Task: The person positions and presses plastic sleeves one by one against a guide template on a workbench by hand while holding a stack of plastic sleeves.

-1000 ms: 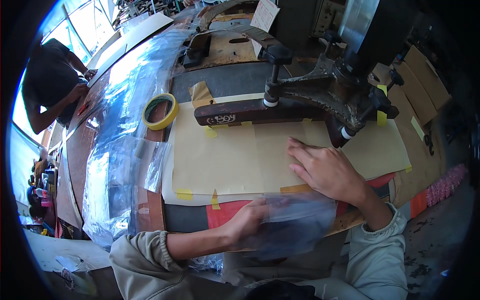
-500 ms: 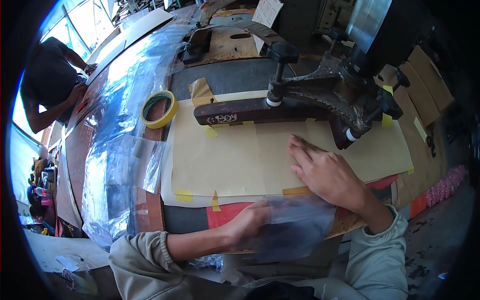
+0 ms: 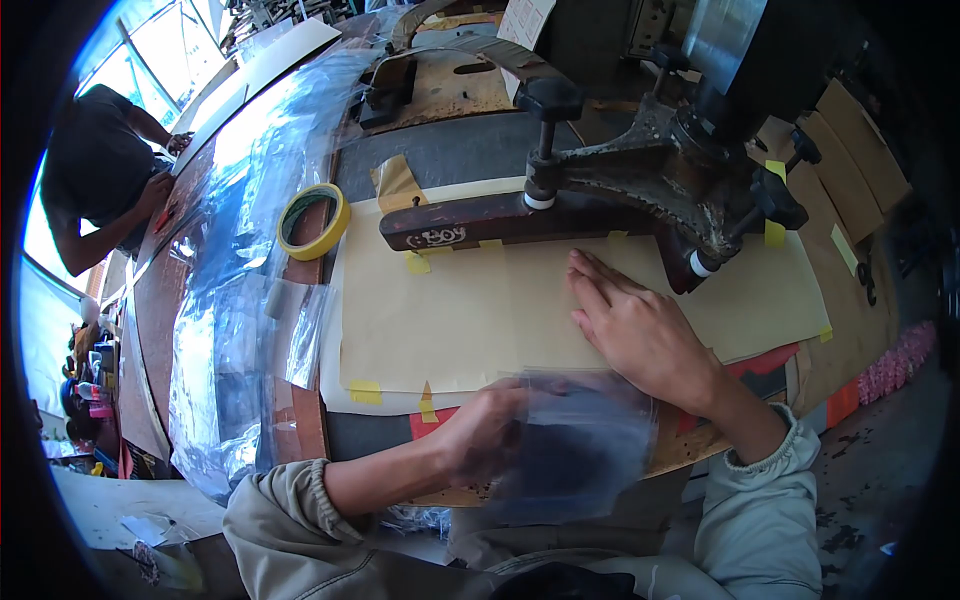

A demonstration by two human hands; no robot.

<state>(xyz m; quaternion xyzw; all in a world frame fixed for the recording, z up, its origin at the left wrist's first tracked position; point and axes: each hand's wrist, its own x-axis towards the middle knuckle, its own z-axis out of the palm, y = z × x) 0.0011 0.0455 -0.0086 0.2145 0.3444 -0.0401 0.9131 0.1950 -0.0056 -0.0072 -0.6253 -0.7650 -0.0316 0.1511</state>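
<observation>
Clear plastic sheets or bags [image 3: 585, 435] hang at the table's front edge, partly blurred. My left hand [image 3: 488, 425] is closed on their left side; its fingertips are mostly hidden. My right hand [image 3: 645, 335] lies palm down with its fingers stretched out, on a tan sheet [image 3: 470, 330] that has yellow tape at its edges. Beyond the right fingertips, a dark bar [image 3: 500, 223] with white lettering lies across the sheet, under a metal machine arm [image 3: 640, 165] with black knobs.
A yellow tape roll [image 3: 338, 230] sits left of the sheet. Beside it a stack of clear plastic [image 3: 225, 350] covers the table's left part. A person in a dark shirt [image 3: 95, 160] stands at the far left. Cardboard [image 3: 850, 165] is at the right.
My left hand and the plastic have shifted slightly left. My right hand stays flat on the tan sheet, its fingertips a little nearer the bar. The whole view has shifted slightly.
</observation>
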